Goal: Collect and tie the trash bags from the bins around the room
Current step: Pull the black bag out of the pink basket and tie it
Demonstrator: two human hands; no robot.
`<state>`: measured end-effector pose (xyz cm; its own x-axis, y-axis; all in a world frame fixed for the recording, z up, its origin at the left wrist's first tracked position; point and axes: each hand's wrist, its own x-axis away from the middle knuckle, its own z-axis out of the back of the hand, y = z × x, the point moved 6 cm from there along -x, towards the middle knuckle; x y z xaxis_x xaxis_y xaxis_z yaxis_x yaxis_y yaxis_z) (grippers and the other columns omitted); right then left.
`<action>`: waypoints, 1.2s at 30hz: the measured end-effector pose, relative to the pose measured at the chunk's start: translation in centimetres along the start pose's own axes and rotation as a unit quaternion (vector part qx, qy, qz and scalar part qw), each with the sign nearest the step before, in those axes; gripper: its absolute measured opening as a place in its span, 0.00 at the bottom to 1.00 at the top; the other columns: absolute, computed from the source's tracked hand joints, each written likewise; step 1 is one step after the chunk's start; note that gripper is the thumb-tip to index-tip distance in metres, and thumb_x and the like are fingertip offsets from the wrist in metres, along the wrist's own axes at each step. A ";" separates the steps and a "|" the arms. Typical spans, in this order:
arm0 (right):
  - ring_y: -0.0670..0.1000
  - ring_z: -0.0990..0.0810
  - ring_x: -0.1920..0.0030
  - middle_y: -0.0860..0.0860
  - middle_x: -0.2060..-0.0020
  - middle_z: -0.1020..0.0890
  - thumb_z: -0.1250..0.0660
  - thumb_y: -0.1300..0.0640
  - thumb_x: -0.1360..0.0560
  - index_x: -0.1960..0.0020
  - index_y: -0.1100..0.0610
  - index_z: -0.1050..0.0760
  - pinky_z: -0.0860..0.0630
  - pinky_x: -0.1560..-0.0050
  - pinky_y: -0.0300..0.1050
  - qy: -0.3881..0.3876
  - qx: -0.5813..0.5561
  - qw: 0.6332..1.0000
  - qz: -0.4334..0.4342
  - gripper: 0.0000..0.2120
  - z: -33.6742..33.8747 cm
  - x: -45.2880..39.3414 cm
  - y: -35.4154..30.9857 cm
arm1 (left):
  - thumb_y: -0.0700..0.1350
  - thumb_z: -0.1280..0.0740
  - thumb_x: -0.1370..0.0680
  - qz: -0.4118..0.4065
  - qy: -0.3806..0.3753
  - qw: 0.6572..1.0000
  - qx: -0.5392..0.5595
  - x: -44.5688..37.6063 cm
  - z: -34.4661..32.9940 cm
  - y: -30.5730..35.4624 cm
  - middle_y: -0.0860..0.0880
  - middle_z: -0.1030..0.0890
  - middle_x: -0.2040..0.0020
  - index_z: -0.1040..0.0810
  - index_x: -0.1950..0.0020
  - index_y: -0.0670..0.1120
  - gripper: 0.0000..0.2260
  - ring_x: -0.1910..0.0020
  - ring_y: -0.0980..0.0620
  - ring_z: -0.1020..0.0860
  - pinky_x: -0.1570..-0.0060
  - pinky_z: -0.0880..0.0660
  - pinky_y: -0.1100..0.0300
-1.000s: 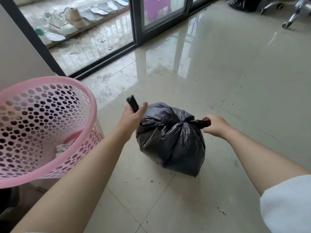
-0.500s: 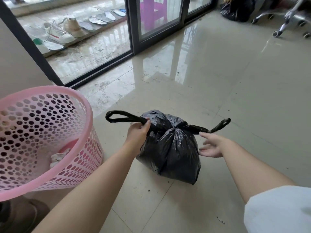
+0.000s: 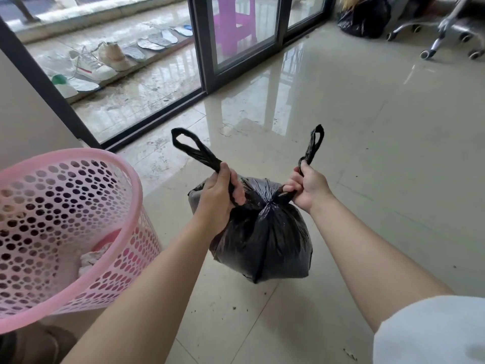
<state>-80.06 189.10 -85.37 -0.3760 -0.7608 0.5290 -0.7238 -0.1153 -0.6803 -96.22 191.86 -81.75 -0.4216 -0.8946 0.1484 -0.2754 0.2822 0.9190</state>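
A full black trash bag (image 3: 265, 237) sits on the tiled floor in the middle of the head view, its neck cinched by one crossing of its two handle loops. My left hand (image 3: 223, 198) is closed around the left handle (image 3: 191, 148), whose loop sticks up and to the left. My right hand (image 3: 309, 190) is closed around the right handle (image 3: 313, 143), whose loop stands upright. A pink perforated bin (image 3: 110, 253) stands at the left with a crumpled white scrap in its bottom.
Another black trash bag (image 3: 364, 18) lies at the far wall beside an office chair base (image 3: 446, 30). Dark-framed sliding glass doors (image 3: 207, 48) run along the back, with shoes and insoles (image 3: 105, 61) outside. A wall (image 3: 23, 119) stands at the left.
Both hands moved from the handle ends in toward the knot. My right hand opened, then closed again on its handle. The loops now stick upward.
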 end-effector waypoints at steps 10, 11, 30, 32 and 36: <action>0.42 0.47 0.89 0.46 0.90 0.43 0.51 0.57 0.20 0.67 0.56 0.42 0.48 0.82 0.25 0.051 0.245 0.968 0.003 0.17 0.9 0.4 2.5 | 0.44 0.50 0.17 0.089 0.022 0.982 -0.167 0.6 3.2 -2.9 0.56 0.41 0.85 0.44 0.70 0.47 0.20 0.87 0.62 0.45 0.84 0.50 0.72; 0.42 0.46 0.89 0.45 0.90 0.42 0.51 0.56 0.19 0.67 0.56 0.42 0.47 0.82 0.27 0.036 0.250 0.968 0.007 0.17 0.4 0.5 2.7 | 0.45 0.49 0.17 0.091 0.027 0.976 -0.195 0.7 3.5 -2.8 0.56 0.40 0.84 0.43 0.70 0.47 0.19 0.87 0.62 0.45 0.84 0.49 0.71; 0.44 0.18 0.72 0.48 0.72 0.15 0.39 0.62 0.23 0.58 0.57 0.24 0.23 0.71 0.33 -0.217 0.379 0.899 -0.018 0.08 -2.8 2.6 1.2 | 0.44 0.48 0.18 0.087 -0.002 0.880 -0.467 0.6 2.9 -1.1 0.41 0.22 0.63 0.28 0.38 0.42 0.14 0.72 0.50 0.30 0.76 0.34 0.65; 0.43 0.18 0.73 0.47 0.73 0.16 0.39 0.63 0.23 0.58 0.57 0.23 0.23 0.71 0.33 -0.220 0.408 0.886 -0.015 0.08 -2.7 2.6 1.3 | 0.45 0.47 0.18 0.140 -0.063 0.802 -0.577 1.0 2.6 -2.3 0.39 0.23 0.43 0.29 0.35 0.42 0.15 0.53 0.44 0.25 0.57 0.29 0.59; 0.45 0.22 0.72 0.48 0.72 0.19 0.37 0.64 0.25 0.61 0.56 0.24 0.25 0.70 0.32 -0.201 0.467 0.861 -0.005 0.07 -2.4 2.6 1.7 | 0.53 0.38 0.24 0.279 -0.130 0.787 -0.534 2.2 3.0 -3.4 0.47 0.29 0.53 0.34 0.42 0.44 0.17 0.53 0.49 0.31 0.56 0.35 0.58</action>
<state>-83.63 188.51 -83.90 -0.0070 -0.8949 0.4463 0.1261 -0.4435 -0.8874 -98.77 189.96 -85.60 -0.4200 -0.5943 0.6858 0.8406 0.0299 0.5408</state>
